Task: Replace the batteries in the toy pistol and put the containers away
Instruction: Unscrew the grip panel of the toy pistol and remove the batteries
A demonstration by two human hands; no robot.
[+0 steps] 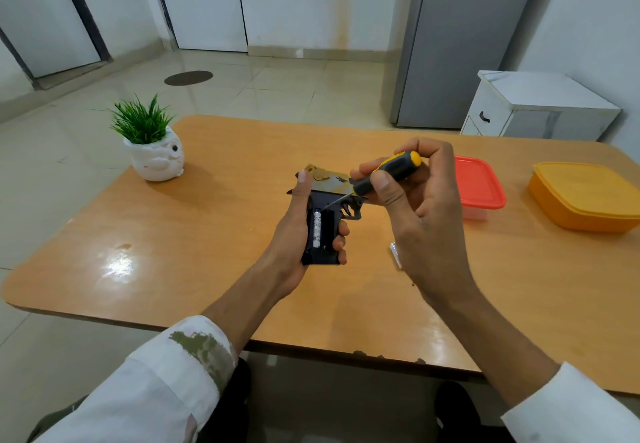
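Two hands work above the middle of the wooden bench [207,234]. The left hand [292,234] is wrapped round the black grip of the toy pistol [329,238], holding it above the bench with the thumb up along its rear. The grip's compartment is uncovered, with a silvery battery [317,231] inside. The right hand [415,200] pinches a black-and-yellow screwdriver [388,172] in curled fingers, its thin shaft pointing at the top of the grip. Right of the hands a red-lidded container [479,182] stands on the bench, and an orange lidded container [585,196] stands further right. A potted plant [152,144] stands at the far left corner.
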